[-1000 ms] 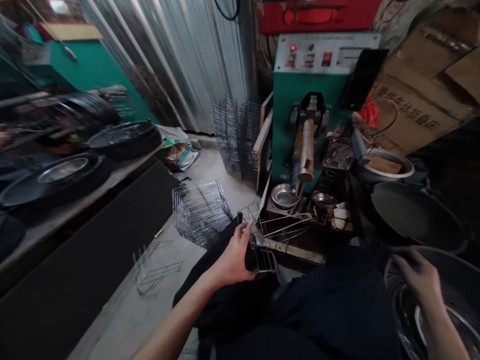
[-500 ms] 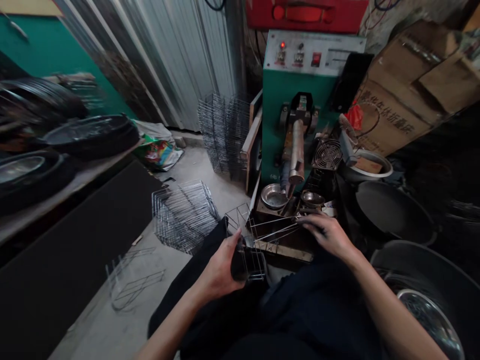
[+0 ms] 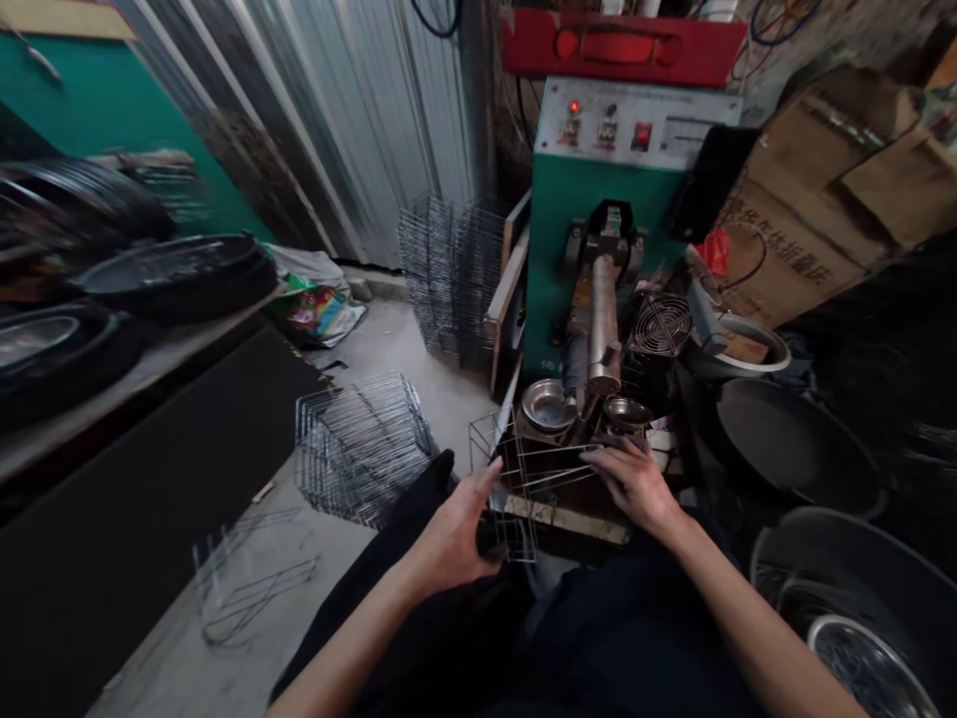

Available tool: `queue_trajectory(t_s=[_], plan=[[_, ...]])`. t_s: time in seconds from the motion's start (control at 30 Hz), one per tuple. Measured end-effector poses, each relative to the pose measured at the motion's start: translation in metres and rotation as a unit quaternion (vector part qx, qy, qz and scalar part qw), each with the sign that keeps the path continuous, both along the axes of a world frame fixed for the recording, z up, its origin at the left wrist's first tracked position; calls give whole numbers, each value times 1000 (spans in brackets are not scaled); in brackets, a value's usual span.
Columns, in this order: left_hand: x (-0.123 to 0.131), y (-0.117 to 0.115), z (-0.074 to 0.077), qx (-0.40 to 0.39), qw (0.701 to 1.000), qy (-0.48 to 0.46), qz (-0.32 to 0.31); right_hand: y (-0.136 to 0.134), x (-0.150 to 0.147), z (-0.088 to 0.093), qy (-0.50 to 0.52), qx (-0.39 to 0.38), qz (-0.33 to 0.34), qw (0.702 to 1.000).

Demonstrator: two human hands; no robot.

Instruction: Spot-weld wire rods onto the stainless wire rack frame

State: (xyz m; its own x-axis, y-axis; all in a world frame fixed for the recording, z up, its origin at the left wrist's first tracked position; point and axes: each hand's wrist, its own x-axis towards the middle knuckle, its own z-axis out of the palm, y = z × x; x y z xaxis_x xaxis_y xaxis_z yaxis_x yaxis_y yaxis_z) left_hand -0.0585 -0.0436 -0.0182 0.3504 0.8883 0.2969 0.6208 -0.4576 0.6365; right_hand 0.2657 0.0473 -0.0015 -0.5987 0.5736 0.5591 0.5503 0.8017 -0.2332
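Observation:
Between my hands, above my lap, is a bent wire rack (image 3: pixel 527 482) made of thin metal rods. My left hand (image 3: pixel 458 527) is closed around its left side, with the thumb up along the wires; some of its fingers are hidden. The fingers of my right hand (image 3: pixel 634 481) pinch the far right ends of the rods. Just beyond the rack stands a green machine (image 3: pixel 549 259) with a thick metal arm (image 3: pixel 604 314) pointing down towards me. Below that arm sit a shallow metal dish (image 3: pixel 548 405) and a smaller metal bowl (image 3: pixel 628 412).
Nested wire racks (image 3: pixel 366 444) lie on the floor at left, with taller stacks (image 3: pixel 449 279) behind. A single wire rack (image 3: pixel 254 583) lies nearer. Dark basins (image 3: pixel 799 434) crowd the right side, below a cardboard box (image 3: pixel 793 219). A dark panel (image 3: pixel 150 519) borders the left floor.
The view has tilted up slightly, so the machine appears lower. My right hand has come a little closer to my left, and the wire rack has shifted slightly right in view.

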Motion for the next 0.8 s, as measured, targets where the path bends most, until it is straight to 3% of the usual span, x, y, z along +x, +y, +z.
queue_trajectory(t_s=[0.3, 0.6, 0.8], plan=[[-7, 17, -3, -3, 1000, 15, -9, 4, -8, -2, 59, -39, 1, 997], [-9, 27, -8, 95, 993, 68, -9, 10, -13, -10, 73, -24, -44, 996], [-12, 31, -9, 93, 991, 91, -6, 14, -13, -14, 108, -20, -39, 993]])
